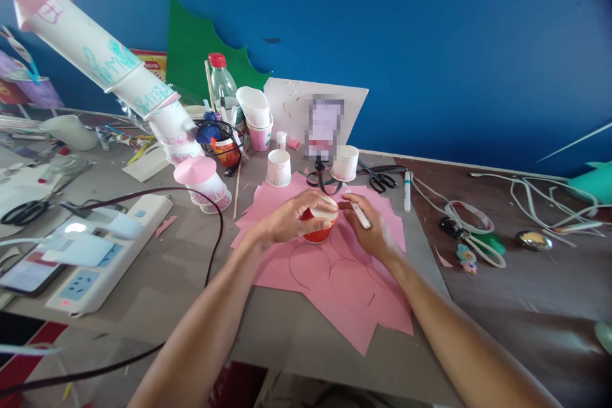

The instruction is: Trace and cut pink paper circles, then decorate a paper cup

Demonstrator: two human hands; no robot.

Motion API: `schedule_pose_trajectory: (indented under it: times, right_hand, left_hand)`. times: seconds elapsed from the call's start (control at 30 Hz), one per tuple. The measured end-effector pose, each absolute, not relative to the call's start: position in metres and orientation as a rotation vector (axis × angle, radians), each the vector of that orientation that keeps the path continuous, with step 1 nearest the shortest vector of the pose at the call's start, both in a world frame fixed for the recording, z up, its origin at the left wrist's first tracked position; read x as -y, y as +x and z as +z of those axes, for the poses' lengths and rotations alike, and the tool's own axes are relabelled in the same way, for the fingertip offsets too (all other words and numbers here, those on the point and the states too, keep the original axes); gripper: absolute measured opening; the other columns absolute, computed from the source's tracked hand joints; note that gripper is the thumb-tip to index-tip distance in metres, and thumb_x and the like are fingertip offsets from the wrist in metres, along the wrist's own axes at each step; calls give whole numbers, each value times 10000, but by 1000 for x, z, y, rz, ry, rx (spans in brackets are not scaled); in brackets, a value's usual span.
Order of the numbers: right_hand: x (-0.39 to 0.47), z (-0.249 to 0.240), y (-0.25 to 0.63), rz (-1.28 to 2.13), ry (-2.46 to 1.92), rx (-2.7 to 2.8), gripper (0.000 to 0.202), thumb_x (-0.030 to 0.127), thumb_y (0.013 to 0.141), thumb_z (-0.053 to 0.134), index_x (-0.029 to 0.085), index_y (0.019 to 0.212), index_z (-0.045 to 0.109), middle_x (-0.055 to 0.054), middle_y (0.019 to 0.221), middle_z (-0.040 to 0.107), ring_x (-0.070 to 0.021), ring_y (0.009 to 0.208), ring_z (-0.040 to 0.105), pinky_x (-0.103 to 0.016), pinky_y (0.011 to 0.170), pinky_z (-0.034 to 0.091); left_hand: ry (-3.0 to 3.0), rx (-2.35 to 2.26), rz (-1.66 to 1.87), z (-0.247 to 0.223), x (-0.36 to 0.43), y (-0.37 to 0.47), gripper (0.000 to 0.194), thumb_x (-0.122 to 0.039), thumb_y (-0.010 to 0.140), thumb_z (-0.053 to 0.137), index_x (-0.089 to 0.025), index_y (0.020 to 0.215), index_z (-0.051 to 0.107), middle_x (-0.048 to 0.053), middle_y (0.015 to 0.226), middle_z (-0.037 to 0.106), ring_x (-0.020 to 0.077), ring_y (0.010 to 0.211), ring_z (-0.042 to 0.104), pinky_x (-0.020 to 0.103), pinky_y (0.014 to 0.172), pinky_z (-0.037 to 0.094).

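Note:
My left hand (300, 215) is closed around a red paper cup (317, 231), which stands upside down with its pale base up on pink paper (335, 296). Between the fingers of my right hand (371, 229) is a white marker pen (357, 213), held close to the right side of the cup; its tip is hidden. Round outlines are drawn on the paper, in front of and beside the cup. Just beyond my hands stand two white paper cups, one to the left (279, 169) and one to the right (345, 164).
A tower of decorated paper cups (143, 95) leans at the left. A power strip (109, 255) with a dark cable lies nearer. Behind the paper, a phone (325, 127) rests against white card. Black scissors (382, 180) and another marker (407, 191) lie at the right.

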State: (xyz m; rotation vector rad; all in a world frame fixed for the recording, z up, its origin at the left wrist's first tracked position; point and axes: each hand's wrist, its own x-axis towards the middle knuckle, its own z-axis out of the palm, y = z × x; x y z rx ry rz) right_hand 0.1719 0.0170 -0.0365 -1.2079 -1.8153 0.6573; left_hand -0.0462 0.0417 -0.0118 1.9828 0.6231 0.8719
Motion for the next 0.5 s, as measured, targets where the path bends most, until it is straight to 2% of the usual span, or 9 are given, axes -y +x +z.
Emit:
schedule_pose_trajectory:
  times: [0.13, 0.23, 0.33, 0.5]
  right_hand:
    - [-21, -31, 178, 773, -1171, 1461, 323, 449, 964, 477, 228, 1186, 556, -71, 911, 755, -243, 929, 716, -434, 902, 526]
    - [-28, -33, 187, 869, -1173, 1281, 419, 556, 952, 423, 220, 1117, 610, -52, 841, 715, -224, 815, 705, -399, 800, 556]
    - [-34, -35, 192, 854, -1217, 1241, 433, 567, 941, 423, 202, 1021, 640, -24, 741, 652, -197, 713, 661, -352, 701, 551]
    - [-32, -30, 185, 858, -1241, 1336, 305, 467, 905, 523, 183, 927, 632, 8, 626, 602, -171, 589, 605, -310, 593, 509]
  left_hand:
    - [2061, -648, 869, -7, -38, -46, 235, -361, 938, 554, -195, 1052, 675, 114, 1181, 638, 234, 1234, 527, 382, 1023, 441]
    - [2152, -666, 932, -2, -35, -44, 213, -299, 957, 509, -194, 984, 692, 117, 1165, 641, 246, 1346, 412, 410, 1082, 400]
    - [2255, -701, 995, 1, -34, -42, 200, -268, 951, 510, -199, 953, 698, 115, 1111, 655, 246, 1281, 463, 425, 1064, 410]
    - [2428, -715, 1020, 4, -34, -42, 204, -241, 965, 491, -193, 953, 689, 96, 1084, 676, 212, 1100, 588, 403, 1006, 425]
